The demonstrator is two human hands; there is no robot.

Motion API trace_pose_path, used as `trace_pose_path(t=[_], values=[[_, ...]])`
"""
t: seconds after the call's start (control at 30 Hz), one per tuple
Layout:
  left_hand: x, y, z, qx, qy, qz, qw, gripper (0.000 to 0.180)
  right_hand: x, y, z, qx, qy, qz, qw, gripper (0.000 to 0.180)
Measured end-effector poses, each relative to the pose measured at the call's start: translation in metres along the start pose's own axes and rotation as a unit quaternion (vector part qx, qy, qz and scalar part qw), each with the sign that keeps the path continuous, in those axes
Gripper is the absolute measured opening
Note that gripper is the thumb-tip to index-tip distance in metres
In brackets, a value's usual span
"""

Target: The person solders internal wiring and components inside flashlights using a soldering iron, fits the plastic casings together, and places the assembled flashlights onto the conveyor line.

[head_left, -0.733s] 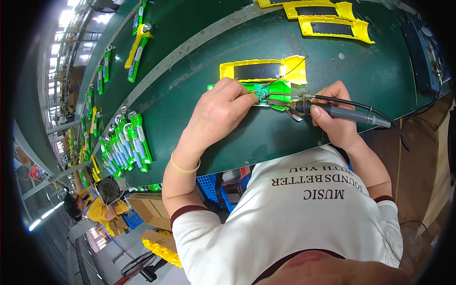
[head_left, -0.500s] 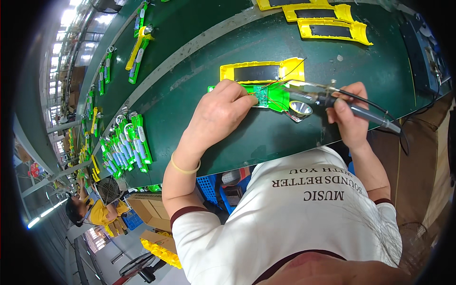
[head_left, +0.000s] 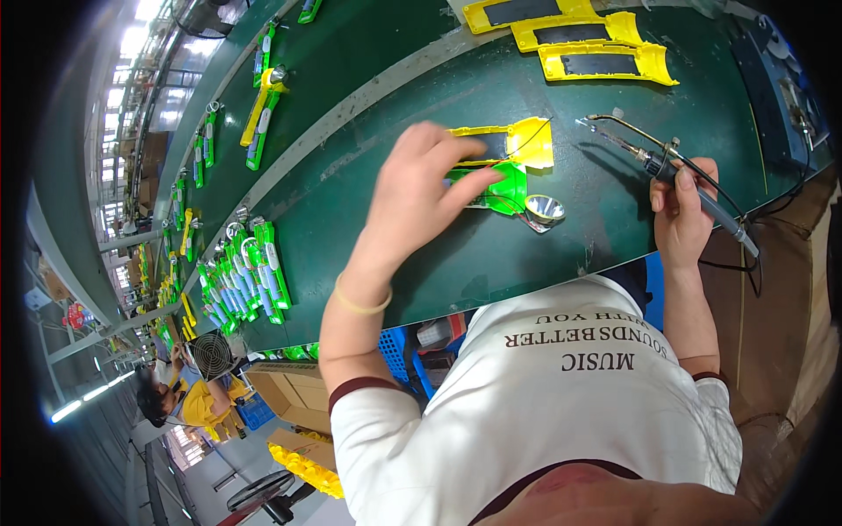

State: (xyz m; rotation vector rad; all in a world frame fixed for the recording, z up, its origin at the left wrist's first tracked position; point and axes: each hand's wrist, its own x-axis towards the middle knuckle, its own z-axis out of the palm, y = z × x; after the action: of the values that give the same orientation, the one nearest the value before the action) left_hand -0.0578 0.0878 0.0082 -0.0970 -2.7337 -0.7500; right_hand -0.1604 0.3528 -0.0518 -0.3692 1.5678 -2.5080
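The right hand [head_left: 682, 215] grips a soldering iron [head_left: 656, 165] near the tabletop's [head_left: 605, 219] front edge, while the left hand [head_left: 408, 197] — parted, seemingly empty — covers part of the green housing [head_left: 513, 180] farther in, likely light, stiff, best held by its rim.

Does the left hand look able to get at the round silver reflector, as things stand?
Probably yes: the left hand appears empty, the reflector lies uncovered beside the green casing, and the soldering iron is off to the right.
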Motion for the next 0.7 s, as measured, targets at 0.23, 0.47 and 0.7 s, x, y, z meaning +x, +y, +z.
trace_pose_path(t=[0.23,0.47,0.7], values=[[0.004,-0.001,0.028,-0.301,0.027,-0.127,0.945,0.016,0.002,0.000,-0.006,0.035,0.013,0.018,0.999,0.018],[-0.015,-0.003,0.045,0.014,0.088,-0.037,0.995,0.011,0.000,0.000,-0.003,0.032,-0.001,0.035,0.999,0.018],[-0.008,-0.015,0.030,-0.023,-0.055,-0.028,0.998,0.011,-0.006,0.002,0.005,0.006,-0.071,0.040,0.997,0.021]])
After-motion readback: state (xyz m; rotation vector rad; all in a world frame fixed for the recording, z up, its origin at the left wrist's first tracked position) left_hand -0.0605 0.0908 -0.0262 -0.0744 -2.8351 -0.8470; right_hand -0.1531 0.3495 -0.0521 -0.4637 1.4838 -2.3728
